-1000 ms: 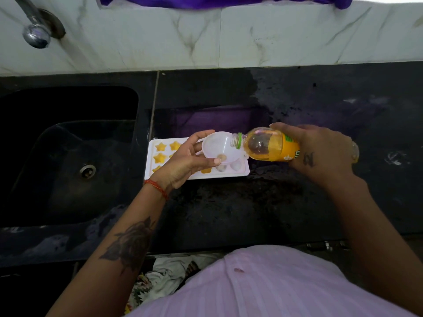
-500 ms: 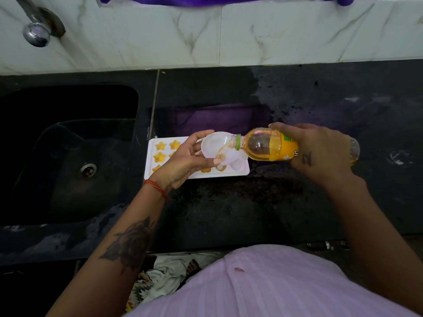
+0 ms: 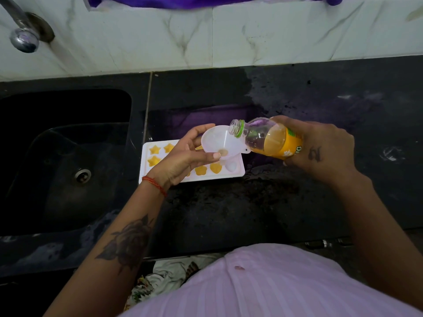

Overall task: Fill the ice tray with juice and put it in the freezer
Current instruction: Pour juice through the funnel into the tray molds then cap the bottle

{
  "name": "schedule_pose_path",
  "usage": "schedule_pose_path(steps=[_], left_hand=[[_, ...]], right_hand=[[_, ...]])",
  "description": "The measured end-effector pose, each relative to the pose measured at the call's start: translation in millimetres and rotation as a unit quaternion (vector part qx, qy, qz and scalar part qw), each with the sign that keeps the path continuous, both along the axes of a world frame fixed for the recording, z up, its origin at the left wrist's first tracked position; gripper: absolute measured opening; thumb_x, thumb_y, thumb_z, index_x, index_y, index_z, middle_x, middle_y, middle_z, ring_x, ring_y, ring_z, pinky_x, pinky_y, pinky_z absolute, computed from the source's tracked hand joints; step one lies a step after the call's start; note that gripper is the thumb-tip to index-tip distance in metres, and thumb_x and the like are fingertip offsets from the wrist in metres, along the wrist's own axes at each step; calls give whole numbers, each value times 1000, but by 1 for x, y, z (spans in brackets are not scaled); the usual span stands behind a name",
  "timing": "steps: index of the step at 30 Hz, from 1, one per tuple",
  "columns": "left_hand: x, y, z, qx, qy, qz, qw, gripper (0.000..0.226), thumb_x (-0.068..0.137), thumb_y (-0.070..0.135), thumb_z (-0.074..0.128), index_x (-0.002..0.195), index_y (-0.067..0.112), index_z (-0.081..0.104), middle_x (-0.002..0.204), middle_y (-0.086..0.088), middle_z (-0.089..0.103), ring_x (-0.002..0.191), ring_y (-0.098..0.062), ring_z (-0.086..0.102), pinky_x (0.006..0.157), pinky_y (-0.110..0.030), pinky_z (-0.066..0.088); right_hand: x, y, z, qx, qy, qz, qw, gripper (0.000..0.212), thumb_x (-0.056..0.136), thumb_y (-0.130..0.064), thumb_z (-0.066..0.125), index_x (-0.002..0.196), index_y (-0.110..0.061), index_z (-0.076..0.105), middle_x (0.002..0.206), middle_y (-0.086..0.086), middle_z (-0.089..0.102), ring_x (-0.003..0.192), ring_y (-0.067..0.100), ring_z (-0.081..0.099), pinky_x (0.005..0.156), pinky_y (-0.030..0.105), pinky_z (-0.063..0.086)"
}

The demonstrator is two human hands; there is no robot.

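Observation:
A white ice tray (image 3: 238,173) lies on the black counter, its star and heart moulds mostly filled with orange juice; one mould at its right end looks pale. My left hand (image 3: 183,159) holds a translucent white funnel (image 3: 218,141) over the tray's right part, a little juice in its throat. My right hand (image 3: 320,147) grips an open juice bottle (image 3: 270,138) with a yellow label, tipped with its mouth raised just above the funnel's rim. My left hand hides part of the tray.
A dark sink (image 3: 66,161) with a drain lies left of the tray, a metal tap (image 3: 23,35) above it. The black counter (image 3: 297,202) stretches right and towards me. A marbled white wall (image 3: 229,33) backs it.
The bottle's mouth has lifted out of the funnel and tilted upward, so juice sits lower in the bottle. The funnel has stayed over the tray's right end.

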State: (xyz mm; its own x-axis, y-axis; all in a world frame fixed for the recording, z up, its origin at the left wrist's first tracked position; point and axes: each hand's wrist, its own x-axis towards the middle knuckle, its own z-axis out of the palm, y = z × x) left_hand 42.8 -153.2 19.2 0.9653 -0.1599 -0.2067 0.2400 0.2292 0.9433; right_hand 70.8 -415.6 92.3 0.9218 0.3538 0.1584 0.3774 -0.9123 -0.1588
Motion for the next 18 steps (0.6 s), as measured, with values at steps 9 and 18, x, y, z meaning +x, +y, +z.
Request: schedule_pose_path(steps=[9, 18], left_hand=[[9, -19, -7, 34, 11, -35, 999, 66, 62, 4, 77, 118, 32, 56, 106, 7, 70, 100, -22, 66, 78, -34, 56], [7, -22, -9, 65, 11, -39, 997, 67, 61, 6, 77, 118, 32, 55, 107, 6, 68, 88, -10, 66, 70, -32, 51]], right_hand=[[-2, -16, -3, -30, -14, -9, 999, 65, 75, -33, 74, 132, -43, 44, 106, 4, 67, 89, 32, 62, 64, 30, 33], [1, -22, -13, -58, -7, 2, 998, 68, 75, -25, 71, 135, -40, 41, 110, 6, 65, 93, 31, 61, 72, 36, 43]])
